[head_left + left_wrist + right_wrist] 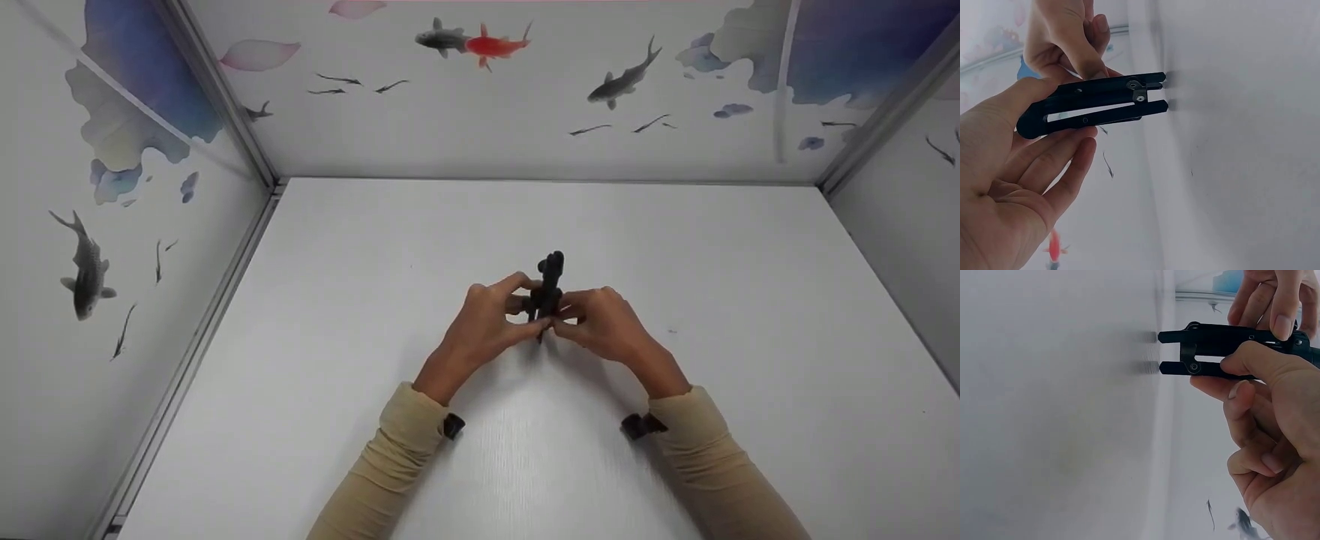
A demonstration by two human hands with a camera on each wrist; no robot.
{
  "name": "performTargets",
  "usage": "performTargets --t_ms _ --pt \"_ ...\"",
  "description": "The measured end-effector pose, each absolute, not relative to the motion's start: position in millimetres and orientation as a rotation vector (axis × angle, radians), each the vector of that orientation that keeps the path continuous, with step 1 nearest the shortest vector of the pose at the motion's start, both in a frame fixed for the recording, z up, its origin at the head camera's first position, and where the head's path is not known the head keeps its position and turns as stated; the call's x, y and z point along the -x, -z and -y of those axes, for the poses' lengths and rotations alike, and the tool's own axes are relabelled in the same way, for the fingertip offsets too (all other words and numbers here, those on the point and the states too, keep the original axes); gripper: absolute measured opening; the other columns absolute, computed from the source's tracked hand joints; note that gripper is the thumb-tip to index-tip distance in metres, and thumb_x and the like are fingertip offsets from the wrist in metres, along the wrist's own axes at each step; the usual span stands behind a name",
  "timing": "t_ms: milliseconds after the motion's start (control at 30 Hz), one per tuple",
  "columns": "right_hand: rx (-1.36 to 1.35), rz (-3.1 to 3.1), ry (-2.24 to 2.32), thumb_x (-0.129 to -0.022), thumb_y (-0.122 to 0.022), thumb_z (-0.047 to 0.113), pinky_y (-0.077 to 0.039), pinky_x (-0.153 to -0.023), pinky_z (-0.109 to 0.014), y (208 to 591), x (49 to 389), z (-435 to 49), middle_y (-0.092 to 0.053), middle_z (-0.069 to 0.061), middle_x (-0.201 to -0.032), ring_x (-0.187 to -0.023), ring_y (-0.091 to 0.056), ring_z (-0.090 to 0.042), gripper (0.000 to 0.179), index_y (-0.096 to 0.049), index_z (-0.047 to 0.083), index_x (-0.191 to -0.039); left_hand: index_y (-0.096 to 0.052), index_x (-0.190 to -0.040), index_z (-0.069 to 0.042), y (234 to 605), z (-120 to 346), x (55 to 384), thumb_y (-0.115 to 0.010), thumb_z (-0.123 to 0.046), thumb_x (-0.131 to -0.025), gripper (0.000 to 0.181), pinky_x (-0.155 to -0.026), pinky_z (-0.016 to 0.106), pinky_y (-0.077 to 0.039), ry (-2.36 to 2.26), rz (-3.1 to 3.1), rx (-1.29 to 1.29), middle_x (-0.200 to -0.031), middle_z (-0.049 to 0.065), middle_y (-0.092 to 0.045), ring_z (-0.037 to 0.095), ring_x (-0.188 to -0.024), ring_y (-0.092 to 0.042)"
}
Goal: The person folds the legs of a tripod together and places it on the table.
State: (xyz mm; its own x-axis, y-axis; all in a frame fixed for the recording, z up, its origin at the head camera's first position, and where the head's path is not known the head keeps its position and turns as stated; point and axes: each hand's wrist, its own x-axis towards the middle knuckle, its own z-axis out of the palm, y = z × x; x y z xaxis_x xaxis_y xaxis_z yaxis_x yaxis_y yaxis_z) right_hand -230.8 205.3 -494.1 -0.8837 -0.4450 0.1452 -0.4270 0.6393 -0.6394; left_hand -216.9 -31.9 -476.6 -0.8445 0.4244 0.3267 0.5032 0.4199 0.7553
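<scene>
A black folding stand with slim parallel legs and a small hinge link (551, 279) is held upright between the two hands at the middle of the table. My left hand (484, 322) grips its upper part, thumb on one side and fingertips on the other. From the opposite side, my right hand (607, 326) pinches one leg between thumb and index finger. In the left wrist view the stand (1103, 89) shows a narrow gap between its legs. Seen from the right wrist, the leg tips of the stand (1171, 337) are right at the tabletop.
The white table (345, 240) is bordered by a back panel (465, 135) and side panels printed with fish and flowers. Metal rails (225, 300) run along the left edge. Small black wrist cameras (453, 426) sit at the beige cuffs.
</scene>
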Motion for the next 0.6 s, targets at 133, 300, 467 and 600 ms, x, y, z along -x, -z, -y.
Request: performTargets --t_ms 133,300,467,600 --pt "0.760 -2.809 1.068 -0.097 -0.079 0.010 -0.061 -0.068 -0.031 493 231 -207 -0.085 -0.007 -0.109 -0.095 -0.084 -0.023 0.019 -0.083 0.008 -0.116 -0.069 -0.130 -0.013 477 33 218 -0.088 -0.021 -0.094 0.042 -0.117 0.048 -0.050 1.420 2.557 0.867 -0.117 0.005 -0.084 0.013 -0.103 -0.082" --pt "0.780 -2.811 1.033 -0.099 -0.079 0.013 -0.062 -0.073 -0.034 494 233 -209 -0.085 -0.005 -0.110 -0.097 -0.083 -0.021 0.019 -0.083 0.012 -0.117 -0.072 -0.133 -0.016 476 36 218 -0.089 -0.023 -0.093 0.044 -0.115 0.042 -0.054 1.399 2.551 0.874 -0.122 0.003 -0.083 0.012 -0.108 -0.081" --pt "0.838 -2.829 0.990 -0.100 -0.078 0.015 -0.059 -0.072 -0.032 495 235 -212 -0.085 0.001 -0.108 -0.089 -0.078 -0.016 0.015 -0.084 0.016 -0.114 -0.074 -0.135 -0.019 472 38 219 -0.089 -0.028 -0.093 0.046 -0.111 0.040 -0.058 1.388 2.553 0.859 -0.125 0.001 -0.082 0.017 -0.115 -0.079" --pt "0.859 -2.825 0.958 -0.101 -0.078 0.015 -0.058 -0.075 -0.032 496 237 -214 -0.084 0.002 -0.108 -0.088 -0.074 -0.015 0.016 -0.084 0.017 -0.116 -0.076 -0.133 -0.016 466 39 219 -0.086 -0.036 -0.096 0.043 -0.104 0.038 -0.062 1.356 2.528 0.818 -0.125 0.004 -0.082 0.022 -0.117 -0.079"
